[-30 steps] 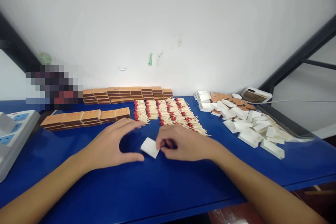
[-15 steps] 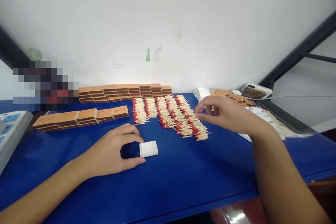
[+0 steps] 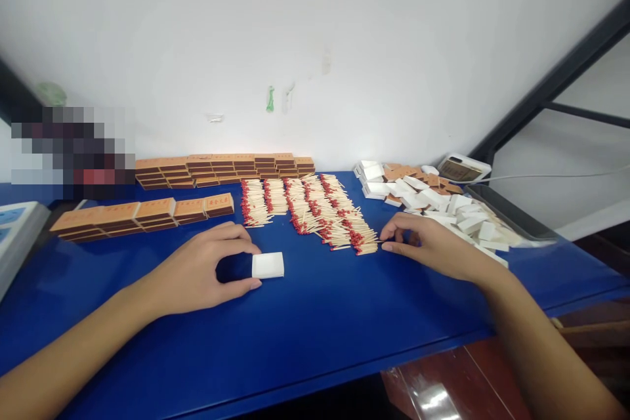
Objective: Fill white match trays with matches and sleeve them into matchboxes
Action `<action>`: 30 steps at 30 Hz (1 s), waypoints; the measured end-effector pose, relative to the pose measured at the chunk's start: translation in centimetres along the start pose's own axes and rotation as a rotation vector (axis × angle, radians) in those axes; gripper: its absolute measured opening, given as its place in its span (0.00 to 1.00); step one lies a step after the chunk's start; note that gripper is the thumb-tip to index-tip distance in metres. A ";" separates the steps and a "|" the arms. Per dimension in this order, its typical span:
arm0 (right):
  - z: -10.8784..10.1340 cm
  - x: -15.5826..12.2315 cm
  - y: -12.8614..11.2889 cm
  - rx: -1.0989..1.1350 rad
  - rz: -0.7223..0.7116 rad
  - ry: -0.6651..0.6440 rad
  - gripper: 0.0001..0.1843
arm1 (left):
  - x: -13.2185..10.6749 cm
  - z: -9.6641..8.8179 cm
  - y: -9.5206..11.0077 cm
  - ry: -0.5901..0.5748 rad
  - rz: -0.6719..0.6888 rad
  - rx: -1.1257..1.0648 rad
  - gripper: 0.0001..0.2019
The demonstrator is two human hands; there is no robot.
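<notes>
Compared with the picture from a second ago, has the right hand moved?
Yes. Judged against the match rows, the right hand has moved right, from the white box in front of them to beside their right edge.

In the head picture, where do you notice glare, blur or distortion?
Head view throughout: soft, fairly even light on the white wall; white glare on the reddish floor, lower right; soft lettering on the orange matchboxes; a pixelated patch at far left; the black bar at right leans outward, perhaps from wide-angle stretching; the white matchbox tray has clear edges.
</notes>
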State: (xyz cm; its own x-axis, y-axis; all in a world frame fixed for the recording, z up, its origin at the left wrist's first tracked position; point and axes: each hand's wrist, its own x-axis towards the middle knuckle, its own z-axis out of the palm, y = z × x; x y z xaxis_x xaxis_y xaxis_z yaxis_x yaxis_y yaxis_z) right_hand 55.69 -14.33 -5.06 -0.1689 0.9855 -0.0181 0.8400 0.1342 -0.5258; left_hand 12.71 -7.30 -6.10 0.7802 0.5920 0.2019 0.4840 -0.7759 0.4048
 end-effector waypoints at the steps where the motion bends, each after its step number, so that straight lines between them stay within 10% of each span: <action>1: 0.1 0.1 0.2 0.000 -0.003 -0.007 0.21 | 0.0 0.0 0.0 -0.001 -0.002 0.002 0.15; 30: 0.4 -0.6 0.9 -0.249 -0.072 0.160 0.12 | 0.1 -0.2 0.1 -0.018 -0.006 0.008 0.17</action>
State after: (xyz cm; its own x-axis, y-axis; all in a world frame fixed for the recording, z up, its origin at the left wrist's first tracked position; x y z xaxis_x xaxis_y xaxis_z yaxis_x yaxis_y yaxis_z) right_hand 56.34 -14.84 -5.81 -0.1653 0.9738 0.1564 0.9327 0.2058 -0.2960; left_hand 12.72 -7.25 -5.83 0.7841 0.5929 0.1837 0.4920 -0.7741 0.3983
